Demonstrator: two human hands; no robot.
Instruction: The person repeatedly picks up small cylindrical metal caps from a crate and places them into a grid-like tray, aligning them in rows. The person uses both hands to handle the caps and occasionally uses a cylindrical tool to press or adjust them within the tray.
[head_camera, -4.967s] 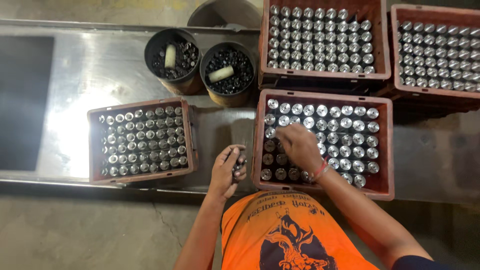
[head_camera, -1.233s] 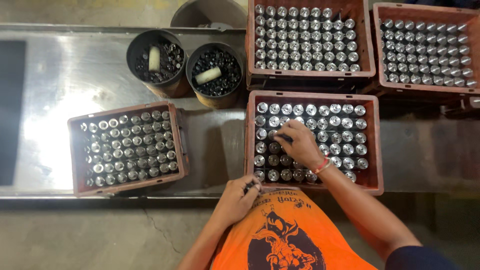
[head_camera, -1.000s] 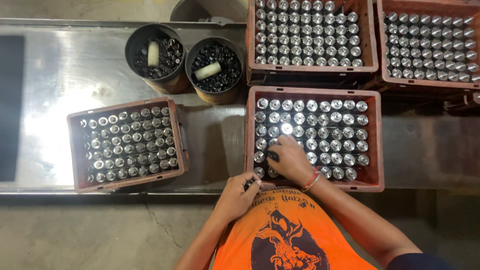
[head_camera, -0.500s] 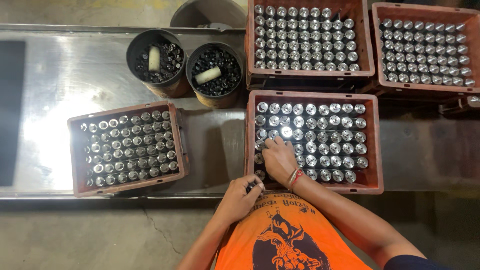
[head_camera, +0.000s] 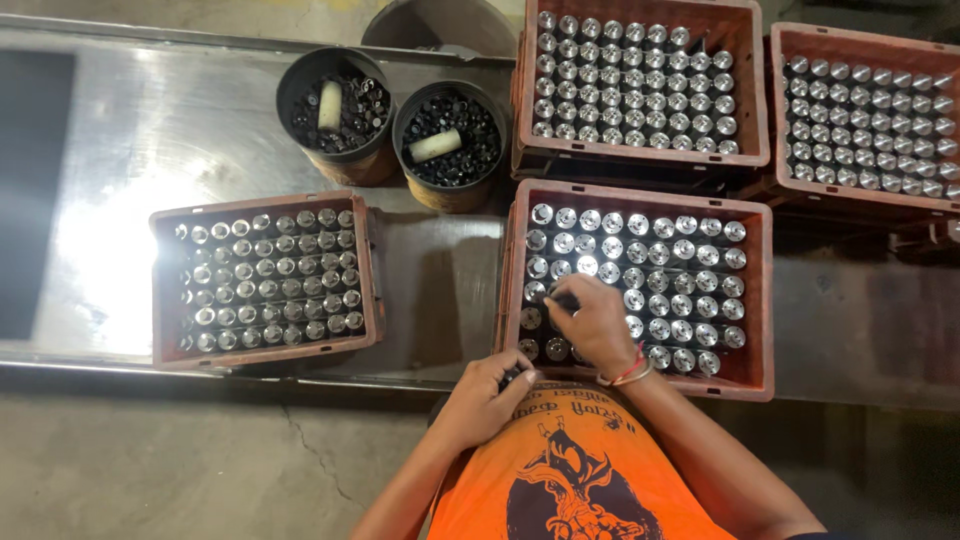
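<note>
Cylinders (head_camera: 640, 285) stand upright in crate (head_camera: 757, 300) at table's near edge, caps up for easy picking. Right hand (head_camera: 590, 325) pinches one at crate's near-left corner; left hand (head_camera: 485, 400) closed around small dark parts beside it.

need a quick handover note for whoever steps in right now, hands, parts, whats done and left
Right hand: reaching into the near crate, fingertips on a metal cylinder at its left side.
Left hand: closed around small dark parts, held at the crate's near edge, against the orange shirt.
Near crate: rows of upright shiny cylinders, with a few darker slots at the lower left.
Left crate: full of smaller cylinders, untouched.
Two black buckets of dark parts stand behind; two more full crates at the back.
Done and left: most slots look filled; the lower-left corner is in hand.
</note>
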